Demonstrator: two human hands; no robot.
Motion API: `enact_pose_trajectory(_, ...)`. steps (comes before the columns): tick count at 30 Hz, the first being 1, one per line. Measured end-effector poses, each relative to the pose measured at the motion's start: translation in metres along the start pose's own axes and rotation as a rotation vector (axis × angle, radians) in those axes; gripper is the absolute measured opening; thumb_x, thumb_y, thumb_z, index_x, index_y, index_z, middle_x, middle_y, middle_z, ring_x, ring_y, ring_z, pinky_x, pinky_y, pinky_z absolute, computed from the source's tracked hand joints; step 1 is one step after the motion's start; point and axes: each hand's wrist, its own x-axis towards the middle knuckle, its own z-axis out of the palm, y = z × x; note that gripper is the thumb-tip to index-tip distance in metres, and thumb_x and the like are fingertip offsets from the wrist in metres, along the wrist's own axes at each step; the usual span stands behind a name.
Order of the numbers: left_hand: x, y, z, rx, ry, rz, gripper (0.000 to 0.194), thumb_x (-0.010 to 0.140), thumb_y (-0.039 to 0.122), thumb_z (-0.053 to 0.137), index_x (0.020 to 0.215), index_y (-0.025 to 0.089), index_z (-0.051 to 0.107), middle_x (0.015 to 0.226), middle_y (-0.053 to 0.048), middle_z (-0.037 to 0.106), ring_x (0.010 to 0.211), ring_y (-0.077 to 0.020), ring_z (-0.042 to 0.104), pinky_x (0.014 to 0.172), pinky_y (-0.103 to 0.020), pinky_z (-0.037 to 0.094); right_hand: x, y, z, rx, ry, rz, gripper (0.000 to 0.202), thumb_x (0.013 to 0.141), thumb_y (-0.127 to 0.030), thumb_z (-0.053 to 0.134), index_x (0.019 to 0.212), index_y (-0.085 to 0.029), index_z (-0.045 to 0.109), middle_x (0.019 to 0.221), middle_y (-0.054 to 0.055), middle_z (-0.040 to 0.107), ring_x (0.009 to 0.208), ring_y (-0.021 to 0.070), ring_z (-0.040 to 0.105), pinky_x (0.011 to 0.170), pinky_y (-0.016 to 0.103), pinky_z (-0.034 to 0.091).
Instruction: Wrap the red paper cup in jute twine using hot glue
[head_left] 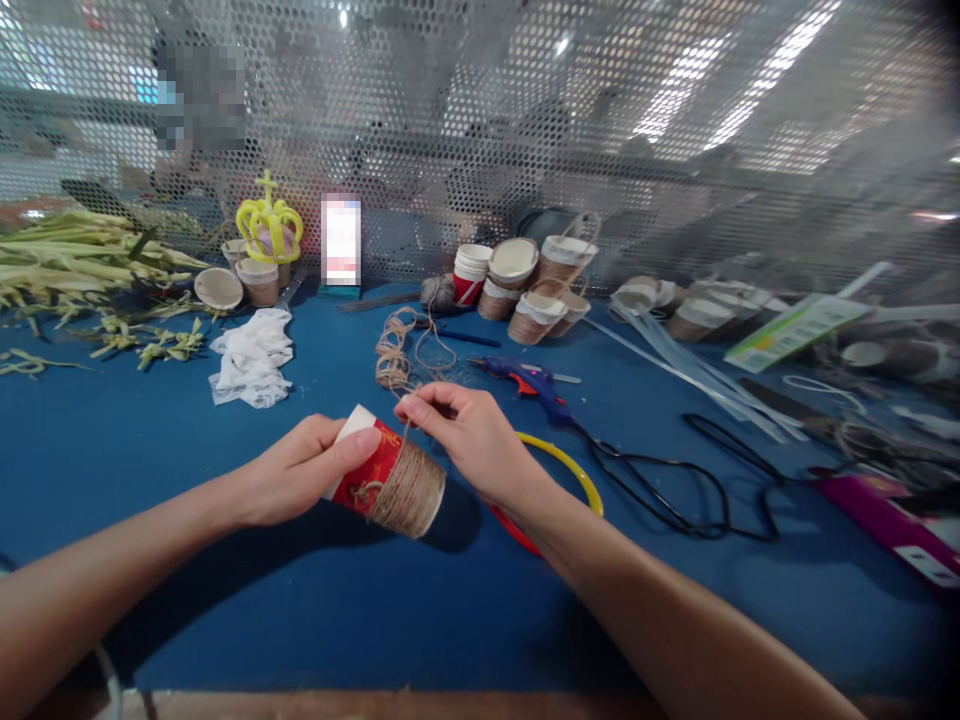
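Note:
My left hand [304, 465] is wrapped round the white end of a red paper cup [375, 470], which lies tilted in the air above the blue table. Brown twine [409, 490] is wound in close rows round the cup's other end. Pinched in the fingers of my right hand [450, 425], just above the cup, is the strand running to these rows. A loose bundle of the same twine [394, 350] lies on the table behind my right hand.
A blue glue gun [536, 388] with a black cable lies right of centre, near a yellow and red ring [574, 465]. Twine-wrapped cups [536, 315] stand behind. White cloth [253, 358], plant stalks [82, 255] and a yellow crown [268, 230] are at left. A purple power strip [885, 520] lies right.

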Motion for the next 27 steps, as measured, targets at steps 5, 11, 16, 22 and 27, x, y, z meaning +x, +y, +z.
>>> enact_pose_trajectory(5, -0.0023, 0.0018, 0.0003, 0.061, -0.005, 0.058, 0.043, 0.082, 0.047, 0.04, 0.062, 0.011, 0.053, 0.054, 0.003, 0.041, 0.048, -0.0064, 0.029, 0.045, -0.018, 0.03, -0.0022, -0.0015, 0.0012, 0.009, -0.024, 0.011, 0.014, 0.077, -0.025, 0.056, 0.069, -0.015, 0.061, 0.069, 0.001, 0.062, 0.067, 0.0117, 0.056, 0.068, 0.025, 0.042)
enact_pose_trajectory(11, -0.0032, 0.0045, -0.0003, 0.235, 0.009, 0.17, 0.044, 0.086, 0.041, 0.034, 0.056, 0.013, 0.048, 0.052, 0.004, 0.036, 0.045, -0.0061, 0.025, 0.042, -0.018, 0.027, -0.0036, -0.0026, 0.0027, 0.017, -0.053, 0.027, 0.015, 0.077, -0.026, 0.055, 0.068, -0.015, 0.06, 0.067, 0.0, 0.06, 0.065, 0.0117, 0.054, 0.065, 0.025, 0.041)
enact_pose_trajectory(16, -0.0033, 0.0058, -0.0007, 0.345, 0.044, 0.225, 0.044, 0.087, 0.039, 0.032, 0.055, 0.013, 0.048, 0.05, 0.004, 0.032, 0.044, -0.0063, 0.025, 0.041, -0.018, 0.025, -0.0036, -0.0015, 0.0035, 0.027, -0.071, 0.037, 0.016, 0.077, -0.025, 0.055, 0.066, -0.015, 0.06, 0.065, -0.001, 0.058, 0.061, 0.0105, 0.052, 0.061, 0.024, 0.04)
enact_pose_trajectory(22, -0.0038, 0.0053, -0.0019, 0.451, 0.048, 0.249, 0.045, 0.088, 0.04, 0.029, 0.057, 0.014, 0.05, 0.05, 0.003, 0.036, 0.045, -0.0076, 0.028, 0.042, -0.019, 0.026, -0.0026, -0.003, 0.0013, 0.017, -0.023, 0.016, 0.015, 0.077, -0.025, 0.055, 0.068, -0.015, 0.061, 0.068, 0.001, 0.061, 0.066, 0.0117, 0.055, 0.067, 0.026, 0.042)
enact_pose_trajectory(27, -0.0049, 0.0042, -0.0026, 0.528, 0.066, 0.29, 0.046, 0.088, 0.039, 0.028, 0.057, 0.014, 0.052, 0.053, 0.001, 0.042, 0.048, -0.009, 0.033, 0.044, -0.02, 0.028, -0.0044, -0.0061, -0.0002, 0.02, 0.008, -0.012, 0.014, 0.077, -0.026, 0.055, 0.069, -0.016, 0.061, 0.069, 0.001, 0.062, 0.068, 0.0126, 0.056, 0.069, 0.027, 0.043)
